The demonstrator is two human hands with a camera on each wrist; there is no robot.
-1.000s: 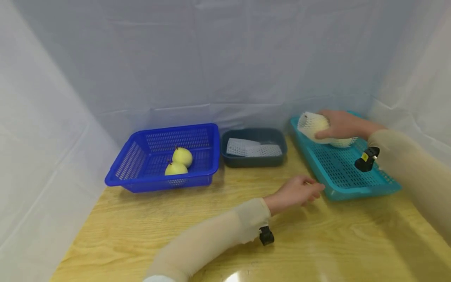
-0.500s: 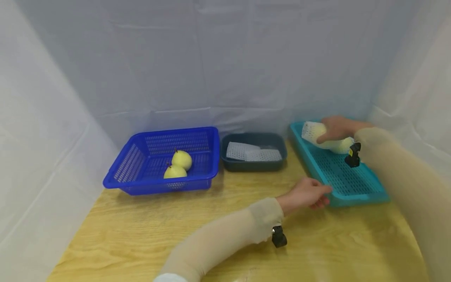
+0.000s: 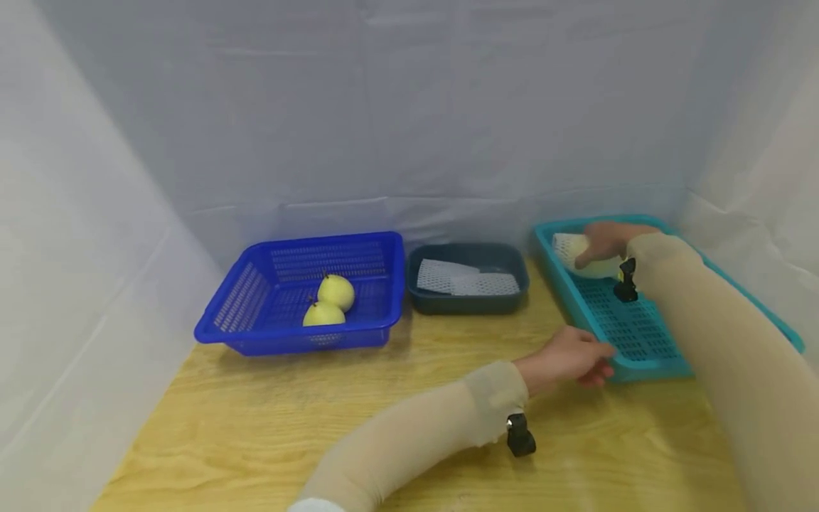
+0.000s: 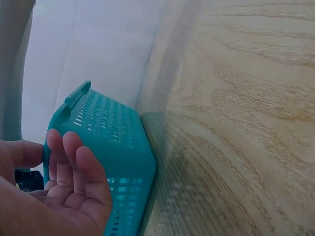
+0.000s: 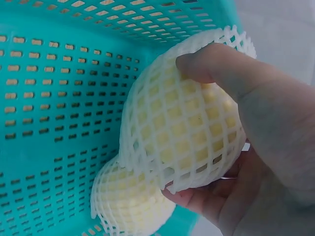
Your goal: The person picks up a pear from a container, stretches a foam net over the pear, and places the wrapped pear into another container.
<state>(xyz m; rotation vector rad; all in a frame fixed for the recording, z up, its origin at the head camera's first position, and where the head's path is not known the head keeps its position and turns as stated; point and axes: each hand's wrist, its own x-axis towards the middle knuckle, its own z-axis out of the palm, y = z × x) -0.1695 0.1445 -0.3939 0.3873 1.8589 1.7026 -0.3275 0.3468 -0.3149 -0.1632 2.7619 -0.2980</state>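
My right hand (image 5: pixel 275 132) grips a pear in a white foam net (image 5: pixel 184 123), thumb on top and fingers beneath, low inside the teal basket (image 3: pixel 630 327). Just below it in the right wrist view, a second netted pear (image 5: pixel 130 201) lies in that basket. At the basket's near left corner, my left hand (image 3: pixel 572 355) holds the rim. In the left wrist view its thumb (image 4: pixel 27 153) meets the rim while the other fingers curl against the outer side; the exact contact is partly hidden.
A blue basket (image 3: pixel 237 306) with two bare pears (image 3: pixel 335 293) stands at the left. Between the baskets is a dark green tray (image 3: pixel 470 306) holding flat foam nets (image 3: pixel 483 284). White sheeting (image 3: pixel 409 128) walls off the back and sides of the wooden table (image 3: pixel 269 412).
My right hand has lowered the netted pear deeper into the teal basket. My left hand has shifted slightly right and nearer along with the basket's near corner.
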